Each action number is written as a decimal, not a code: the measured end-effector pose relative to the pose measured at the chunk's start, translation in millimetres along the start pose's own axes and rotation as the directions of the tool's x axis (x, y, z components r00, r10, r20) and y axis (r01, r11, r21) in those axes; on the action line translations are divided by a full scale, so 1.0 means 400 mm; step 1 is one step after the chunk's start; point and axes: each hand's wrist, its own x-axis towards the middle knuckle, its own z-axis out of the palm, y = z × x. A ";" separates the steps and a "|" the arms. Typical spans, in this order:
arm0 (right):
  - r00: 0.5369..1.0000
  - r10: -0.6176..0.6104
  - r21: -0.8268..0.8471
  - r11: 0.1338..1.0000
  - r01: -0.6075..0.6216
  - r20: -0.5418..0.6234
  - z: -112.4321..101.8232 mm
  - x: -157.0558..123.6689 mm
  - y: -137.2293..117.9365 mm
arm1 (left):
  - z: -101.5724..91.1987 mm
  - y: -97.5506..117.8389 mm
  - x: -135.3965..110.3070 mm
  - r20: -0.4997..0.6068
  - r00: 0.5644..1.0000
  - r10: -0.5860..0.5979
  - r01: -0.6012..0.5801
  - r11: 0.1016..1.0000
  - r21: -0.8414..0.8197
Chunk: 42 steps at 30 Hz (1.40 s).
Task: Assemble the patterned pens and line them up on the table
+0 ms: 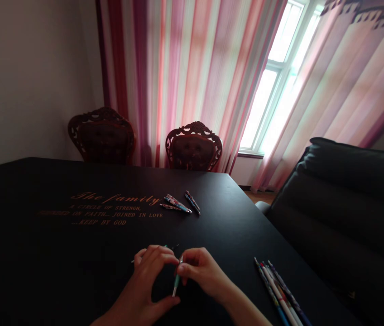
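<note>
A short green pen with silver ends is held low over the black table, tilted slightly. My right hand pinches its upper part between thumb and fingers. My left hand curves round it in a C shape, index finger at the top end and thumb at the bottom tip. Behind the left hand's fingers, a thin piece with green and dark parts shows partly. Whether it lies on the table or is held in the left hand, I cannot tell.
On the black table with gold lettering lies a group of patterned pens. Several more pens lie side by side at the right. Two carved chairs stand beyond the far edge, and a black leather armchair is at the right.
</note>
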 end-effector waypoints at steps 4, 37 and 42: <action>1.000 0.022 0.021 1.000 -0.022 0.021 0.001 0.001 0.009 | -0.013 0.008 0.007 0.042 0.999 -0.003 0.005 0.999 -0.036; 0.908 -0.100 -0.058 0.995 0.084 -0.406 -0.136 0.019 -0.003 | -0.023 -0.027 0.014 0.177 0.982 -0.066 0.055 0.996 0.067; 0.960 -0.145 -0.512 0.859 0.002 -0.239 -0.143 0.002 -0.003 | -0.034 -0.073 0.015 0.081 0.991 -0.107 0.092 0.981 0.171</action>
